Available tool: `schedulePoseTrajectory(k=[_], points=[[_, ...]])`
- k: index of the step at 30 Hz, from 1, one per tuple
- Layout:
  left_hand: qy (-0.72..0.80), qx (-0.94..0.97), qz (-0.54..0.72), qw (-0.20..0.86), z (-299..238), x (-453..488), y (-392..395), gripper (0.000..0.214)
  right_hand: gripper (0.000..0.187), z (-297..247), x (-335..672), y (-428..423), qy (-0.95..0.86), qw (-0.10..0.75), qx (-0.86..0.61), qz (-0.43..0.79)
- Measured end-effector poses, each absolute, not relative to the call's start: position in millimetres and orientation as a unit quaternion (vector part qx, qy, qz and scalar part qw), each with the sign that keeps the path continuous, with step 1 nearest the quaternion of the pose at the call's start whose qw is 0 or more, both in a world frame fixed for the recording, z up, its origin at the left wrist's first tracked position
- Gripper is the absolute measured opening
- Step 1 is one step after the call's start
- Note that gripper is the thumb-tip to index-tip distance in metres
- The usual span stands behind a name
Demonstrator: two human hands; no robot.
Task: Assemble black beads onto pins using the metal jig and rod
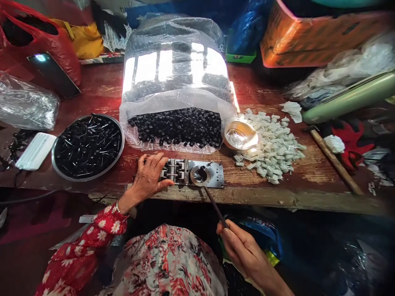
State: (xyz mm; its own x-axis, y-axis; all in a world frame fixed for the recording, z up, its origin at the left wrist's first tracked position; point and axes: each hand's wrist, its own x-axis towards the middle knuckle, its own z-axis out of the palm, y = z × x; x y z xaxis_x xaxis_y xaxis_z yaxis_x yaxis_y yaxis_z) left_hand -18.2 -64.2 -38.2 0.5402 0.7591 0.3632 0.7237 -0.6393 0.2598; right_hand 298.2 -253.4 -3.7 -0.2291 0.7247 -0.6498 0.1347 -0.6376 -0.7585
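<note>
Pinching a thin dark rod [216,207] between thumb and fingertips, the right hand [243,246] sits low, out past the front edge of the wooden desk [293,174] and closer to the body than the left hand. The rod's long axis slants up and to the left from that hand, so its tip points away from the person and ends at the lower edge of a round steel collar [200,174]; whether the two touch cannot be told. The collar sits on a flat metal jig plate [216,176], which lies along the desk's front edge, with small bolted clamp blocks [174,170] on its left part and a dark hole in the collar's centre. The left hand [151,174], fingers loosely spread, lies over the plate's left end, with a red floral sleeve [108,224] running back from the wrist. Behind the plate, a clear plastic bag [175,61] spills black beads [175,127]. To its left, a steel tray [53,158] holds more black beads bristling with pins. To the right lie a small round dish [240,135], a heap of pale chips [271,148] and a wooden-handled hammer [335,162]
</note>
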Motion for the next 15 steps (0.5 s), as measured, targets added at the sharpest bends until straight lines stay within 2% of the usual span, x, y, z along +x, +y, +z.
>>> schedulePoseTrajectory(k=[6, 12, 15], points=[[0.419, 0.868, 0.264, 0.042, -38, -17, -67, 0.074, 0.044, -1, 292, -254, -0.369, 0.226, -0.592, 0.68], [0.402, 0.859, 0.313, 0.06, -27, -5, -73, 0.02, 0.043, 5, 291, -251, -0.357, 0.241, -0.585, 0.687], [0.4, 0.856, 0.317, 0.078, -20, 4, -71, 0.014, 0.043, 3, 292, -251, -0.359, 0.245, -0.58, 0.689]])
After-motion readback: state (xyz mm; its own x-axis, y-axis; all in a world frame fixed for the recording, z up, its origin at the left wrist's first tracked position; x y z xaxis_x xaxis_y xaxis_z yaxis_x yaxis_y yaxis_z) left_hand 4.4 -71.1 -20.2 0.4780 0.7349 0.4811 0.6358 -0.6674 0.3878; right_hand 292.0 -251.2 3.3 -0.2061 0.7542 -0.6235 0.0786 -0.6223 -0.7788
